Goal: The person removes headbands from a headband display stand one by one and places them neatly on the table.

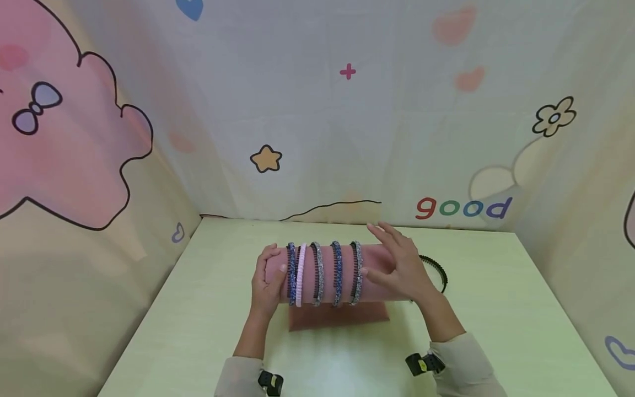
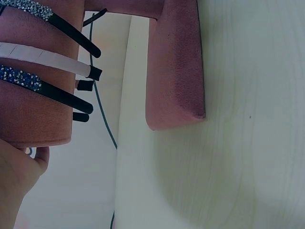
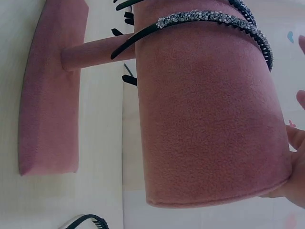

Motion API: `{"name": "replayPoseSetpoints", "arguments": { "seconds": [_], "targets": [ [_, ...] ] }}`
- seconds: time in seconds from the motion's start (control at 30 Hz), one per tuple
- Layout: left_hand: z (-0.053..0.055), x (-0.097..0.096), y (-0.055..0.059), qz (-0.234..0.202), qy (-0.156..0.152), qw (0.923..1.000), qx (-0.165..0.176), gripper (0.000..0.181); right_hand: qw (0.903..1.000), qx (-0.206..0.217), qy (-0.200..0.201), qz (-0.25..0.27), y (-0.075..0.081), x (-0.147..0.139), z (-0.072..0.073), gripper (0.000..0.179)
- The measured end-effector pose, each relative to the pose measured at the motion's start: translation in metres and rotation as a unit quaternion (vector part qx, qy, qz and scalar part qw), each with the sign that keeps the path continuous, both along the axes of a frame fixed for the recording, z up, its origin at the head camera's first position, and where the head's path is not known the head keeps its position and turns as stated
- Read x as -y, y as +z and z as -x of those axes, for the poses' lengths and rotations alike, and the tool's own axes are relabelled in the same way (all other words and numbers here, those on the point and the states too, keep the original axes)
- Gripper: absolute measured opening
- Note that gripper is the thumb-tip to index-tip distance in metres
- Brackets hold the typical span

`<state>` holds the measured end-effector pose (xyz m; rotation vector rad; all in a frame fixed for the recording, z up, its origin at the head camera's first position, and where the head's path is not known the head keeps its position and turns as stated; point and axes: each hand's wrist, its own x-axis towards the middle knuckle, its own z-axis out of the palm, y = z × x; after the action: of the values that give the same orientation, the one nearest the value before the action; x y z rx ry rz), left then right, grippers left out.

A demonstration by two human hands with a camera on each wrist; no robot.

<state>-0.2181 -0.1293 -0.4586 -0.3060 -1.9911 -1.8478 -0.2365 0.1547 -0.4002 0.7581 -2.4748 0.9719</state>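
Note:
A pink velvet headband stand [image 1: 326, 275] has a thick horizontal roll on a post above a flat base [image 1: 342, 318]. My left hand [image 1: 267, 286] grips the roll's left end, thumb in front. Nearest it sit a blue glitter headband [image 2: 21, 78] and a pale pink headband [image 2: 43, 56]. Farther right on the roll come a silver glitter headband [image 1: 319, 275], another blue headband [image 1: 338, 275] and another silver headband [image 3: 205, 17]. My right hand [image 1: 407, 270] rests on the roll's right part with its fingers spread, thumb tip beside the last silver headband.
A black toothed headband [image 1: 441, 270] is to the right, partly hidden behind my right hand. The pale table [image 1: 188, 331] is enclosed by printed cloth walls [image 1: 307, 110] at the back and sides. A thin dark cord [image 2: 102, 107] shows behind the stand.

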Motion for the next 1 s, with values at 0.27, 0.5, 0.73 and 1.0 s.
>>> {"name": "replayPoseSetpoints", "arguments": {
  "seconds": [0.27,0.5,0.73,1.0],
  "targets": [
    [-0.006,-0.003,0.01,0.002,-0.002,1.0,-0.007,0.031,0.9935,0.035,-0.012,-0.108,0.004,0.004,0.002,0.074],
    [-0.005,-0.004,0.01,-0.001,-0.007,0.9999,-0.014,0.031,0.9727,0.073,-0.043,-0.216,0.007,0.008,-0.001,0.079],
    [-0.006,-0.006,0.012,-0.003,-0.006,0.9999,-0.01,0.031,0.9641,0.077,-0.066,-0.246,0.007,0.011,-0.003,0.085],
    [-0.006,-0.005,0.011,-0.001,0.004,1.0,0.001,0.031,0.9625,0.079,-0.065,-0.251,0.006,0.012,-0.002,0.093]
  ]
}}
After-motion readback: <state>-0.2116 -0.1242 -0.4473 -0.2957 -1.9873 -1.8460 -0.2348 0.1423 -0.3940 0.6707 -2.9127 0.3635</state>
